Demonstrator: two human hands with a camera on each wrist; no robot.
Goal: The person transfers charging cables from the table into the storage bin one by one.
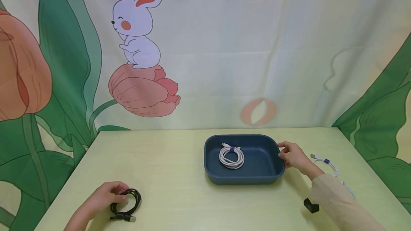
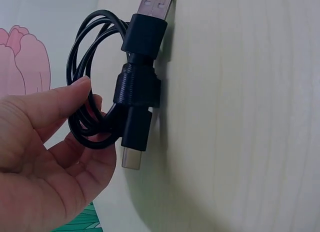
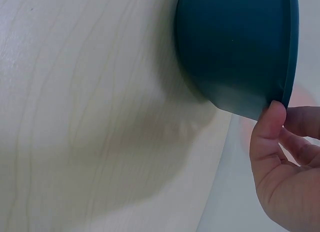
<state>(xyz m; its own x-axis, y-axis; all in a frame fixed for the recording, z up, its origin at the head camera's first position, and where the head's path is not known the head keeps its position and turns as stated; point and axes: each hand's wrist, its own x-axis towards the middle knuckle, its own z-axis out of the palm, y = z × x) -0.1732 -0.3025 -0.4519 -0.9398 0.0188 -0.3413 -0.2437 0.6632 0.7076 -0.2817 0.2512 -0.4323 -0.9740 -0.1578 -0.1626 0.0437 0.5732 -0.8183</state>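
My left hand pinches a coiled black USB cable at the table's front left. In the left wrist view, thumb and fingers grip the loops of the cable; its metal plugs and black strap show beside them. At the right end of a dark blue plastic bin, my right hand grips the rim. The right wrist view shows the thumb on one side of the rim of the bin and fingers on the other. Inside the bin lies a coiled white cable with a purple strap.
Right of the bin, another white cable with a purple strap lies on the pale wooden table, partly hidden by the right forearm. A small black object sits beside the sleeve. A printed curtain hangs behind the table.
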